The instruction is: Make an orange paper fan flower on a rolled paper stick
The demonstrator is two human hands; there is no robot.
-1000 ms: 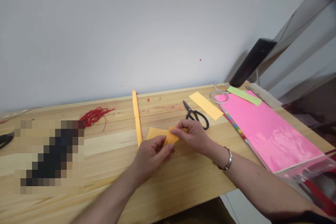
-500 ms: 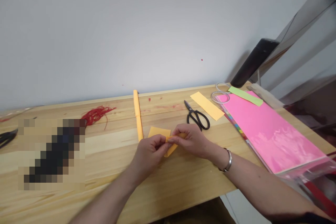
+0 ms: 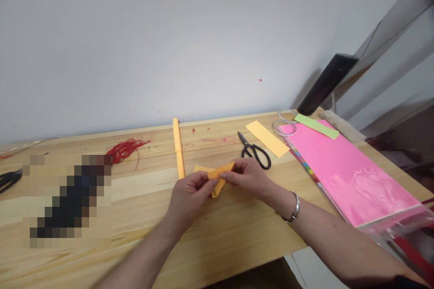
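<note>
Between both hands is a small folded piece of orange paper (image 3: 220, 172), its upper flap tilted up toward the right. My left hand (image 3: 191, 192) pinches its left end between thumb and fingers. At the other end my right hand (image 3: 251, 177), with a silver bracelet on the wrist, grips the paper with its thumb on the near face. Just left of the hands lies a long orange paper roll or tube (image 3: 178, 149). Black-handled scissors (image 3: 255, 150) lie behind my right hand, and a flat orange paper strip (image 3: 267, 138) is beyond them.
On the right are a pack of pink paper (image 3: 346, 171), a green strip (image 3: 317, 126) and rolls of tape (image 3: 285, 127). A black cylinder (image 3: 327, 83) leans at the wall. Red threads (image 3: 127, 150) and a second pair of scissors (image 3: 10, 179) lie left; a blurred patch hides something there.
The held paper's upper flap has been raised and now shows a broader face. My right thumb has shifted onto it; both hands stay at nearly the same spot.
</note>
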